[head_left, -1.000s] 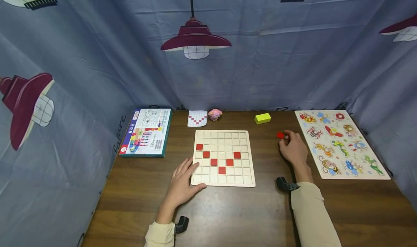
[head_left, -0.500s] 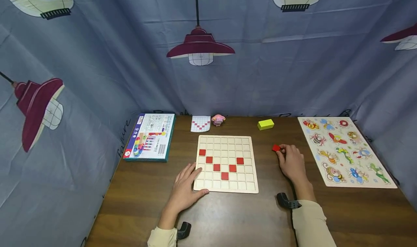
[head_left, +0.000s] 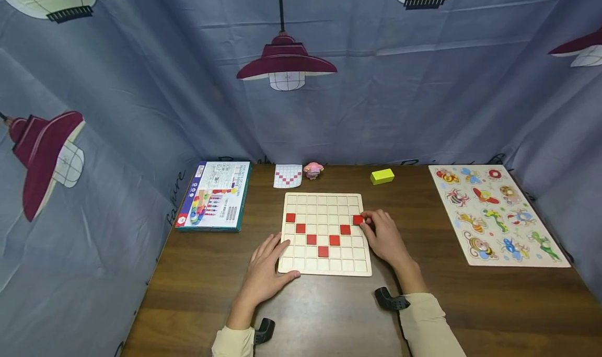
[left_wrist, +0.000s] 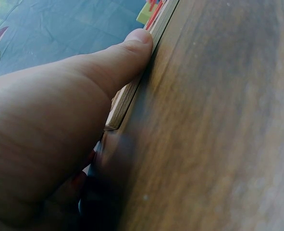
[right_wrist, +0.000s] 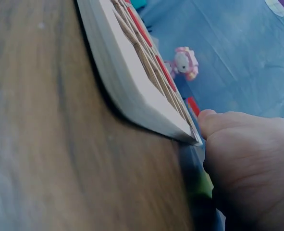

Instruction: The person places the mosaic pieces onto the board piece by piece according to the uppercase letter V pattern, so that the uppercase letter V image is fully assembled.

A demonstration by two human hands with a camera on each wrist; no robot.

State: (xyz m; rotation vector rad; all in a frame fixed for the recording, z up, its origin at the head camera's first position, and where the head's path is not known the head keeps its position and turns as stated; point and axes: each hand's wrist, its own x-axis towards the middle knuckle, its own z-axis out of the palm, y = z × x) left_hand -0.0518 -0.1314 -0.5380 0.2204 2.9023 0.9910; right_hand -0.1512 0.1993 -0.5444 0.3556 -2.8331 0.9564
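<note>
A pale wooden grid board (head_left: pixel 322 268) lies on the table, with several red square tiles set in its cells in a V shape. At the board's right edge my right hand (head_left: pixel 386 239) pinches one red tile (head_left: pixel 358 220) between thumb and fingers, over the cell up and right of the V's right arm. In the right wrist view that tile (right_wrist: pixel 193 106) sticks out past the thumb, just above the board's surface. My left hand (head_left: pixel 267 265) rests with relaxed, spread fingers on the board's left edge, its thumb (left_wrist: pixel 139 41) along the near-left corner.
Behind the board stand a card with a red V pattern (head_left: pixel 288 176), a pink figurine (head_left: pixel 313 170) and a yellow-green block (head_left: pixel 382 176). A boxed toy set (head_left: pixel 213 195) lies at the left, a picture board of insects (head_left: pixel 498 216) at the right. A blue curtain (head_left: pixel 357 95) hangs behind.
My right hand has carried the red tile left from the table right of the board to the board's right edge. The left hand stays on the board; the head view shifts slightly.
</note>
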